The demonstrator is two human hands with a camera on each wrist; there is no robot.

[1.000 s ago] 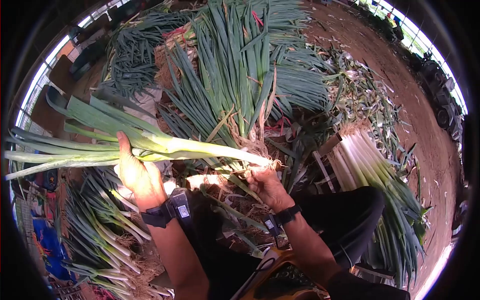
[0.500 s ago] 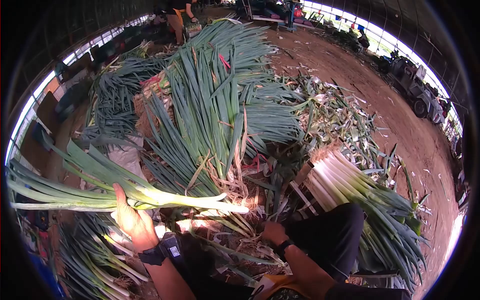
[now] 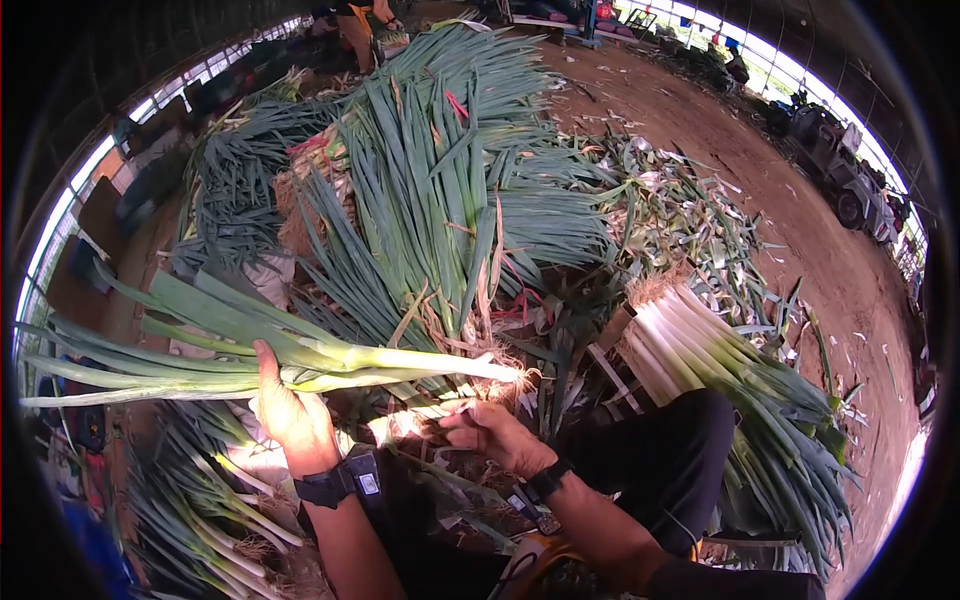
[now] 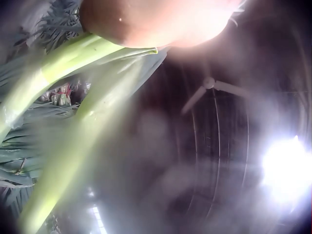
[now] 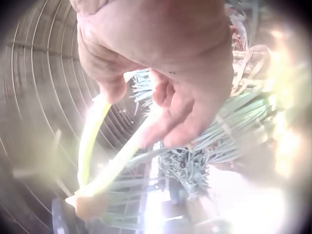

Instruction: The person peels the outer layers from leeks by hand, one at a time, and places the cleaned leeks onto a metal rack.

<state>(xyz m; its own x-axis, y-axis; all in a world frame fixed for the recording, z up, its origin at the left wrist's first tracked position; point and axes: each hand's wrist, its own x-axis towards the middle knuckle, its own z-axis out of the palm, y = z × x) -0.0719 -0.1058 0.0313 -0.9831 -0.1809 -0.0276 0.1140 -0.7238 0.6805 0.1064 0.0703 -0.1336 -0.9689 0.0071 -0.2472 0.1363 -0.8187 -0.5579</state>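
Long green onions (image 3: pixel 400 362) lie level across the head view, leaves to the left and roots to the right. Around their leafy part my left hand (image 3: pixel 292 415) is curled, thumb upright against the leaves. In the left wrist view, pale green stems (image 4: pixel 92 117) run down from the fingers. Just below the root end, my right hand (image 3: pixel 497 438) has its fingers loosely bent and pointing left. The right wrist view shows my right hand (image 5: pixel 165 63) with thumb and fingers apart, two stalks (image 5: pixel 109 170) beyond them; whether the fingertips touch these is unclear.
A big pile of untrimmed onions (image 3: pixel 420 190) lies ahead. White-stemmed onions (image 3: pixel 690 345) rest at the right beside my knee (image 3: pixel 690 430), others (image 3: pixel 215 500) at the lower left. Leaf scraps (image 3: pixel 660 205) cover ground behind; a person (image 3: pixel 358 35) stands far off.
My right hand has come up and left from beside my knee to below the roots. The held onions are slightly higher and further right, still in my left hand.
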